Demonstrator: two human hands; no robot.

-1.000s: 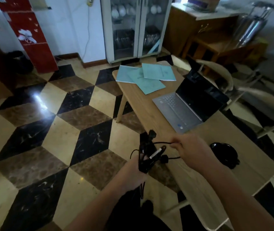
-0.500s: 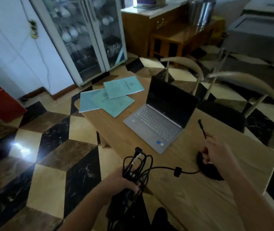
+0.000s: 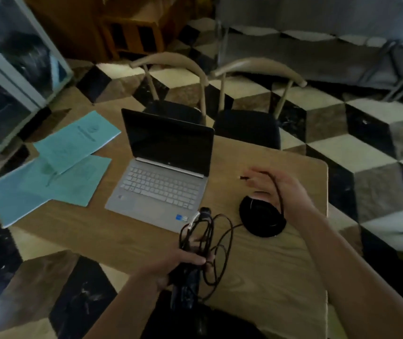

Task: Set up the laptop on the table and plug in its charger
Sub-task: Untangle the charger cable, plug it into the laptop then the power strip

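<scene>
A silver laptop (image 3: 161,177) stands open with a dark screen in the middle of the wooden table (image 3: 269,272). My left hand (image 3: 183,260) grips the black charger brick and a bundle of coiled cable (image 3: 205,238) just in front of the laptop's near right corner. My right hand (image 3: 276,189) is to the right of the laptop and holds the thin charger cord, with the plug tip (image 3: 242,177) pointing left toward the laptop's right side, a short gap away.
Three teal booklets (image 3: 56,167) lie left of the laptop. A round black object (image 3: 261,218) lies under my right hand. Two chairs (image 3: 244,123) stand at the far side of the table. A glass cabinet (image 3: 7,69) is at the back left.
The view has swung right and down over the table. My right hand has carried the plug end from near my left hand out to the laptop's right side, drawing cable out of the bundle.
</scene>
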